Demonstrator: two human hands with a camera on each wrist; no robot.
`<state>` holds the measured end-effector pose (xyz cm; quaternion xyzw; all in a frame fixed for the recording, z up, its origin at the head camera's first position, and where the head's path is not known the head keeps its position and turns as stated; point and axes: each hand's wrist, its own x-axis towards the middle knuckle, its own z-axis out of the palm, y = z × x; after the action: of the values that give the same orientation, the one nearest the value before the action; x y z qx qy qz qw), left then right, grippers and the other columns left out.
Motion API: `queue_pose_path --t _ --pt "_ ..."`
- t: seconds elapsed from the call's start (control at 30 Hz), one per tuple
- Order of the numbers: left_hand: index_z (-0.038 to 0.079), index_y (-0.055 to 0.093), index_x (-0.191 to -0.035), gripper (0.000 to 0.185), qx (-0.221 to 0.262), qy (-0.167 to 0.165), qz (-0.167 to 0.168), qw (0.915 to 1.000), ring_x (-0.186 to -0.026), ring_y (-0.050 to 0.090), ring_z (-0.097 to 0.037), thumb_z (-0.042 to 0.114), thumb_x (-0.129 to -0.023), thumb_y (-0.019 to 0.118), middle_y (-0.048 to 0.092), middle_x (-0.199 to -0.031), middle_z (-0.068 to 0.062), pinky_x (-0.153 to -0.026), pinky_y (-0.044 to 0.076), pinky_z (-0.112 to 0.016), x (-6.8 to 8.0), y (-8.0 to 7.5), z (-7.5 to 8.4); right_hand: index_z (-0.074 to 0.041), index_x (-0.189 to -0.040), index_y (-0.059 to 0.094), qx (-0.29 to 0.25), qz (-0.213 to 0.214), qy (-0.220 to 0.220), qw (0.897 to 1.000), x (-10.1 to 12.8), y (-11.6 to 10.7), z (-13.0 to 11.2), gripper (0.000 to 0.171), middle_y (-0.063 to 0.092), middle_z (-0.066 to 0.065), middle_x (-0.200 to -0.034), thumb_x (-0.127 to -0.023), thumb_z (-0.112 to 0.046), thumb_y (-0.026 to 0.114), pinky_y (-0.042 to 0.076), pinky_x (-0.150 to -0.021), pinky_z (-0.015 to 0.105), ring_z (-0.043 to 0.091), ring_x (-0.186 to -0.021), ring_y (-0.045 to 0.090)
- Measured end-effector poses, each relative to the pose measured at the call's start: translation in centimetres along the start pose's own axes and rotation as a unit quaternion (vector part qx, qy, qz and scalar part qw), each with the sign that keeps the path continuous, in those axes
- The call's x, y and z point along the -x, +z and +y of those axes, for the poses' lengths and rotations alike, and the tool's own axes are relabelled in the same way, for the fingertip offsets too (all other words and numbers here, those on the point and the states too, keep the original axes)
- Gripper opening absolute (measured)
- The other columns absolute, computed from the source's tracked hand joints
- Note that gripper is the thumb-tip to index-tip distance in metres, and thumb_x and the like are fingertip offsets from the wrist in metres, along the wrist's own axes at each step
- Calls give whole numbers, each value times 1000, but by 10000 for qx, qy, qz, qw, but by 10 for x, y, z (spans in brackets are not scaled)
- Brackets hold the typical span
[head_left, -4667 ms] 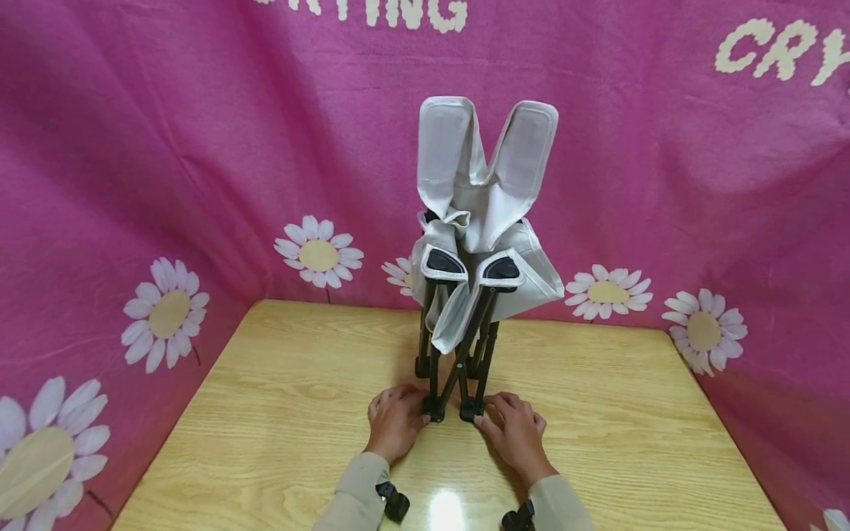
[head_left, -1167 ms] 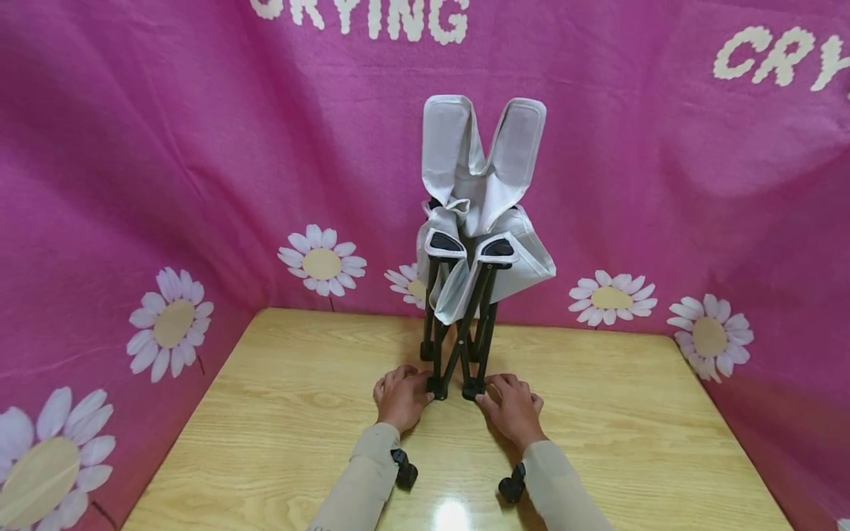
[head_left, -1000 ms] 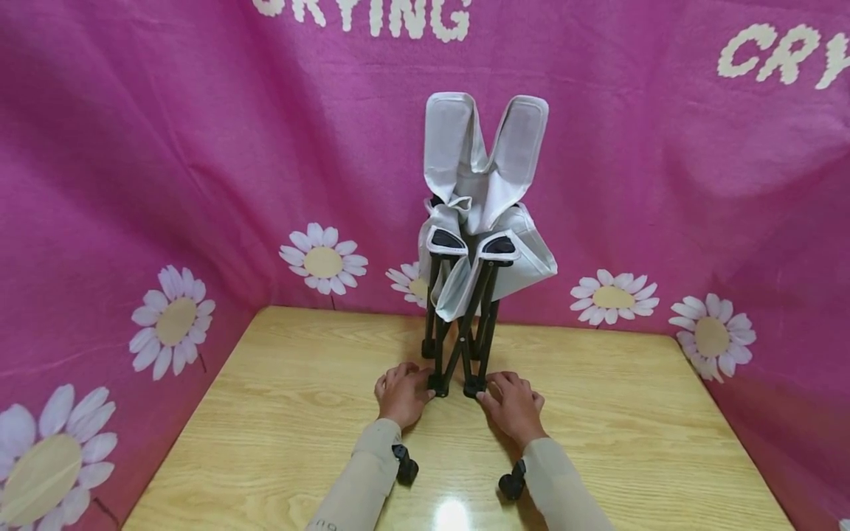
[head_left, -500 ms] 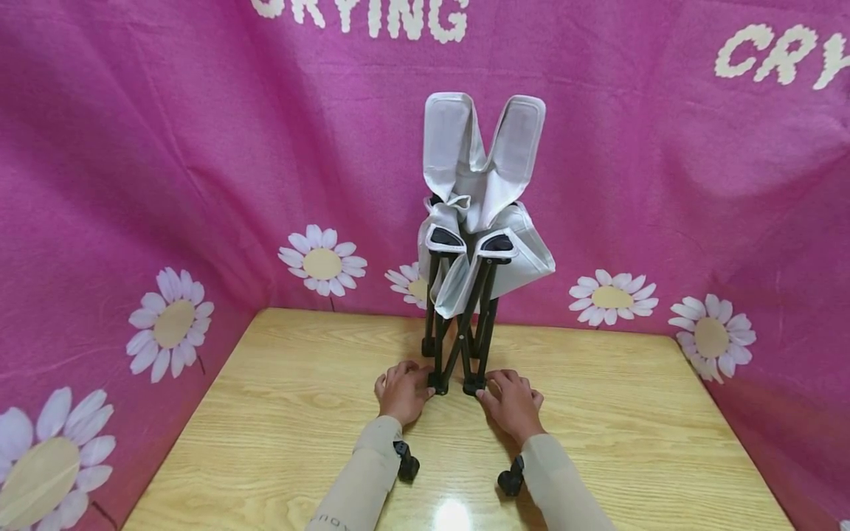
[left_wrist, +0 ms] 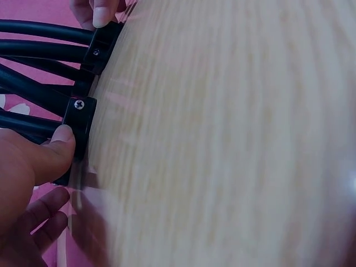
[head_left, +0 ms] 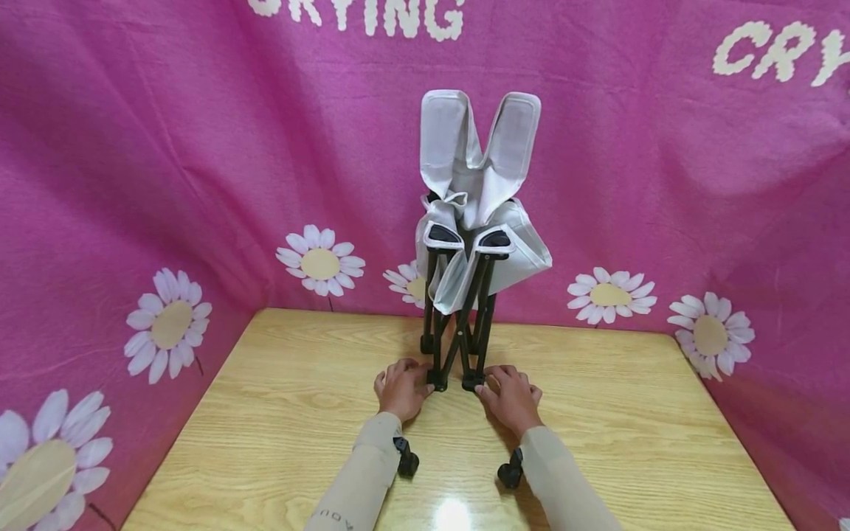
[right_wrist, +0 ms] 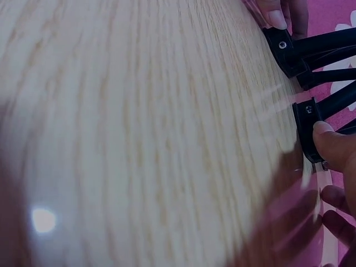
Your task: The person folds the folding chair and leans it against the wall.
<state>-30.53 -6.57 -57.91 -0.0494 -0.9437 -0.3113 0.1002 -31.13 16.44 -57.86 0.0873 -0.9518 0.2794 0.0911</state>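
Observation:
A folded camp chair (head_left: 478,184) with grey-white fabric and black legs stands upright on the wooden table (head_left: 285,420). My left hand (head_left: 401,388) grips its front left foot (head_left: 437,382); the left wrist view shows my thumb (left_wrist: 53,147) pressed on that black foot (left_wrist: 78,117), with the fingers curled below. My right hand (head_left: 508,395) grips the front right foot (head_left: 470,382). In the right wrist view its thumb (right_wrist: 331,142) lies on the foot (right_wrist: 307,125). The two front feet stand close together, the crossed legs nearly shut.
A pink cloth with white daisies (head_left: 166,184) walls the table at the back and on both sides. Black camera mounts (head_left: 406,463) sit under both wrists. Bare tabletop lies left and right of the chair.
Both hands and the chair's front feet have slid a little away from me, and the feet stand slightly closer together. The grips look the same.

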Motion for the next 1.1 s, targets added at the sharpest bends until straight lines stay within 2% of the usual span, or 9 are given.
queue_pose_path --t 0.13,0.67,0.93,1.1 --pt "28 68 -121 36 -9 7 -65 10000 -120 44 -31 26 -86 72 55 -126 -5 -102 18 -63 -4 0 1 -19 -120 65 2 -57 75 10000 -3 -1 1 37 55 13 -129 -89 -38 69 30 -87 58 35 -111 49" --pt "27 67 -123 37 -101 -77 -156 9998 -124 42 -30 29 -87 71 55 -130 -4 -103 16 -64 -16 -3 5 -19 -121 64 0 -107 25 9999 -13 -6 2 39 55 13 -130 -89 -40 68 30 -85 58 37 -112 49" --pt "27 68 -122 37 -121 -129 -59 9998 -123 43 -29 29 -85 73 56 -129 -2 -103 16 -63 -15 3 0 -18 -122 64 -67 -244 95 9996 -13 -5 1 38 53 13 -132 -90 -39 67 29 -86 58 37 -114 47" --pt "28 68 -122 37 -94 -197 -127 9997 -123 42 -30 28 -86 72 55 -130 -3 -104 15 -64 -13 4 1 -18 -122 64 -16 -229 82 9997 -12 -4 0 39 54 13 -131 -89 -39 67 30 -86 59 37 -113 48"
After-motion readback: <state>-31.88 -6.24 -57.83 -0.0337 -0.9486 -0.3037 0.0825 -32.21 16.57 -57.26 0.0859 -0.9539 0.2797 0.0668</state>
